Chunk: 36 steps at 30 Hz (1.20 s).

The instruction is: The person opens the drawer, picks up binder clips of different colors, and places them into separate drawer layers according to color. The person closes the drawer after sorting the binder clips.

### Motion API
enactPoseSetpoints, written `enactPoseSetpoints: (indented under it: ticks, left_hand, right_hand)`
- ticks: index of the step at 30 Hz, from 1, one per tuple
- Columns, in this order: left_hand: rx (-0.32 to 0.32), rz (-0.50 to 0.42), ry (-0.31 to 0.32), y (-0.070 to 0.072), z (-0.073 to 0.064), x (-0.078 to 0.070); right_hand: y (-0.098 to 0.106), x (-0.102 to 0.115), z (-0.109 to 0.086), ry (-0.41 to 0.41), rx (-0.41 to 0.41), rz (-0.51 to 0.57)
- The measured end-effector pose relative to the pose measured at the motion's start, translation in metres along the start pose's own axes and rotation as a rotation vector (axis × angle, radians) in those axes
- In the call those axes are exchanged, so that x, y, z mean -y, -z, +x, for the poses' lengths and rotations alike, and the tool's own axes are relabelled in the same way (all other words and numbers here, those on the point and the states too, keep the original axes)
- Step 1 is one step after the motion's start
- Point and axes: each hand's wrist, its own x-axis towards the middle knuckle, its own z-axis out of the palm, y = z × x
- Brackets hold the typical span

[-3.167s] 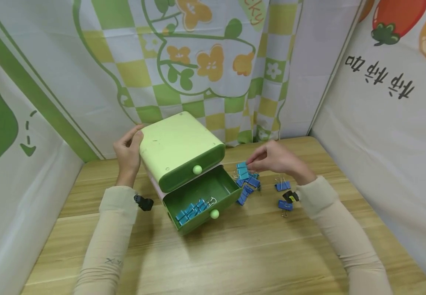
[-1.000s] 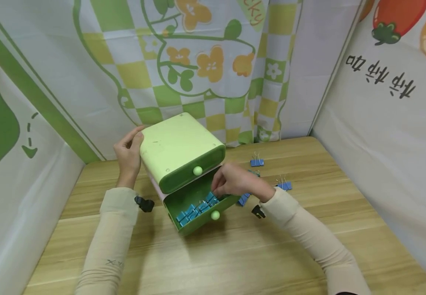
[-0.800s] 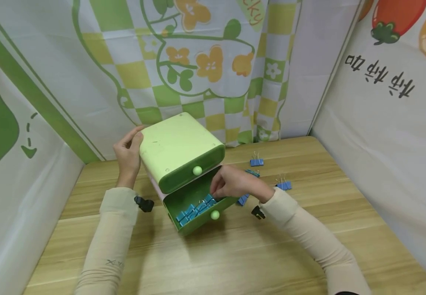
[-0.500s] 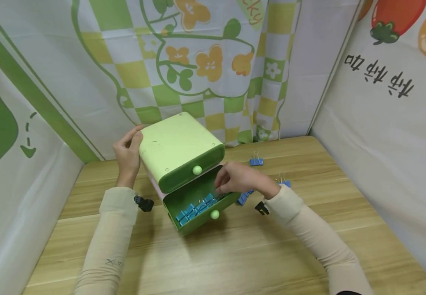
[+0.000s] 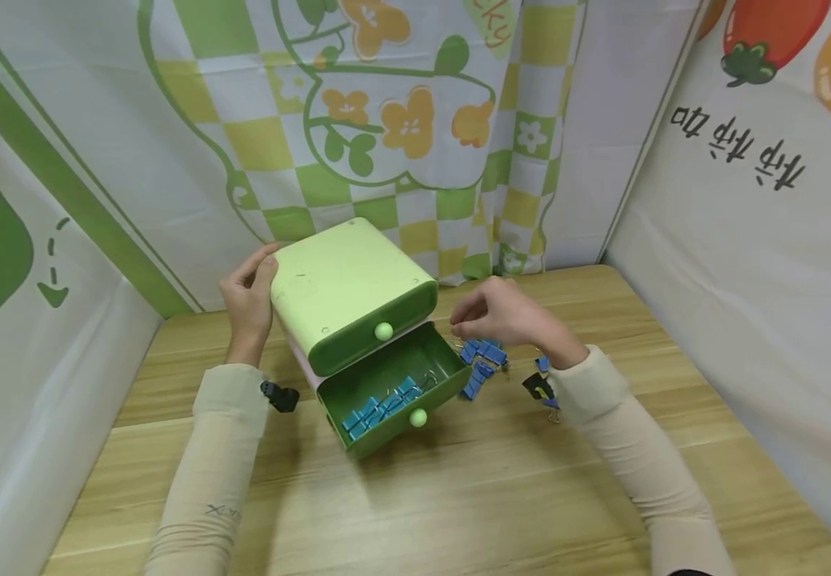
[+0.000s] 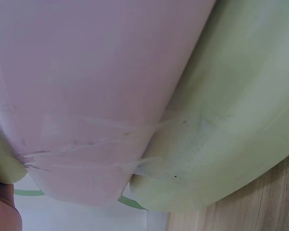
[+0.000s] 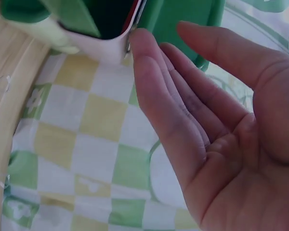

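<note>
Both forearms (image 5: 219, 464) extend forward, the left grip (image 5: 248, 306) curled, the right grip (image 5: 507, 314) loosely parted.

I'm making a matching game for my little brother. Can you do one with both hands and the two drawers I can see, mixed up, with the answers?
Things
1. Left hand
2. Right hand
3. Top drawer
4. Second drawer

Matches
A. closed
B. nothing in its fingers
C. pulled out, with blue clips inside
D. holding the drawer box

Right pairs: 1-D, 2-B, 3-A, 4-C
</note>
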Motion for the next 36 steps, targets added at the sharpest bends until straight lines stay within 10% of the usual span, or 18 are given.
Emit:
enactPoseSetpoints:
  ticks: [19,29,36]
  left_hand:
    - [-0.003,0.008,0.011,0.000,-0.001,-0.001]
    - [0.003,-0.008,0.016,-0.003,-0.013,-0.031]
    - [0.001,0.009,0.018,-0.003,-0.007,-0.018]
  right_hand:
    - [-0.033,-0.069,-0.018,-0.216,-0.083,-0.234]
    - [-0.072,-0.095,-0.016,-0.340,-0.160,-0.349]
    - [-0.082,-0.102,-0.013,-0.344,-0.190,-0.376]
